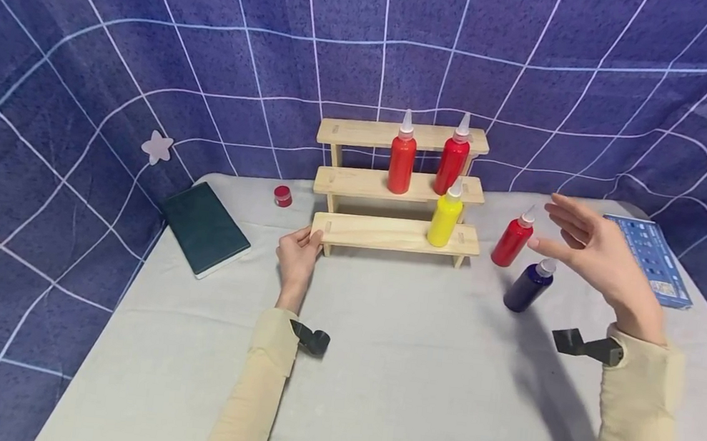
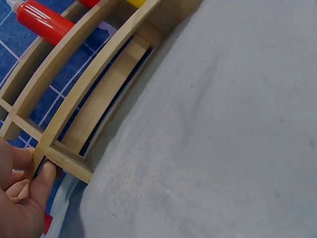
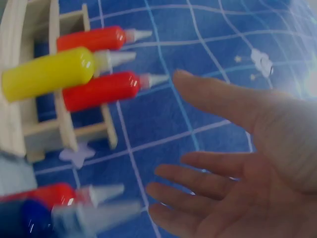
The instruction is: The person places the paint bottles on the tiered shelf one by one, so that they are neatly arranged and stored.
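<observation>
My left hand (image 1: 296,256) pinches the left end of the bottom tier of a three-step wooden rack (image 1: 372,232); the left wrist view shows thumb and fingers on that board's end. On the middle tier stand an orange-red squeeze bottle (image 1: 401,164) and a red squeeze bottle (image 1: 452,165). A yellow squeeze bottle (image 1: 444,221) is on the bottom tier, towards the right. Right of the rack, another red bottle (image 1: 512,243) and a dark blue bottle (image 1: 527,288) stand on the table. Above and beside these two, my right hand (image 1: 605,258) hovers with fingers extended, holding nothing.
A dark green notebook (image 1: 205,228) lies at the left, and a small red-lidded jar (image 1: 283,196) sits left of the rack. At the right lies a blue flat box (image 1: 649,262). A blue gridded curtain (image 1: 266,67) hangs behind the pale-covered table (image 1: 402,376).
</observation>
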The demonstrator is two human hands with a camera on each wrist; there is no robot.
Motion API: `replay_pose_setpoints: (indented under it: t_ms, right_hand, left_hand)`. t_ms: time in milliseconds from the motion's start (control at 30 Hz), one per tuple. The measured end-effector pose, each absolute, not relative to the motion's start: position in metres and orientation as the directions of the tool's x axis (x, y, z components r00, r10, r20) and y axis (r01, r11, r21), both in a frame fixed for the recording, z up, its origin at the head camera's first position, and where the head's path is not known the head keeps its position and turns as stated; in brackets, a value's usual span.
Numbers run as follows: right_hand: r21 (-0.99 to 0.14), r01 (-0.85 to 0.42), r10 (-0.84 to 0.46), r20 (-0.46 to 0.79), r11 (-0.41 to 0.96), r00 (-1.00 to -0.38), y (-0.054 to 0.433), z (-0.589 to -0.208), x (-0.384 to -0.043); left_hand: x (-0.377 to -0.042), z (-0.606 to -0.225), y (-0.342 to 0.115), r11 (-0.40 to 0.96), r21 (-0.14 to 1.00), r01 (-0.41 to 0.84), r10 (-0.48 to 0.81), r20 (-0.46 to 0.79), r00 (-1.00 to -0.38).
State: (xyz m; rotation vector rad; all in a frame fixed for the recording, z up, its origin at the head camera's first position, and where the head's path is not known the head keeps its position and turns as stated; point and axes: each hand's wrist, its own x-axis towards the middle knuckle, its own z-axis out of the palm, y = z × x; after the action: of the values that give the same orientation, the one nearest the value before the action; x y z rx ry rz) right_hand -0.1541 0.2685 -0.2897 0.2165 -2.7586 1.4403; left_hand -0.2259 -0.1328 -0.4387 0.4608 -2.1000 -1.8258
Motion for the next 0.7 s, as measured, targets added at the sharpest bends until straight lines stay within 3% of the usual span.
replay_pose_setpoints:
  t_ms: [433, 700]
  right_hand:
    - [-0.805, -0.121, -0.229, -0.02, 0.581, -0.973, 0.312, -0.341, -0.159]
    - [-0.833, -0.169, -0.313, -0.005, 0.526, -0.95, 0.316, -0.376, -0.165]
  left_hand:
    - [-0.227, -0.439, -0.133, 0.129, 0.991, -0.041, -0.439, 0.02, -0.898]
    - [-0.227, -0.439, -0.133, 0.118, 0.992, -0.047, -0.435, 0.009, -0.9]
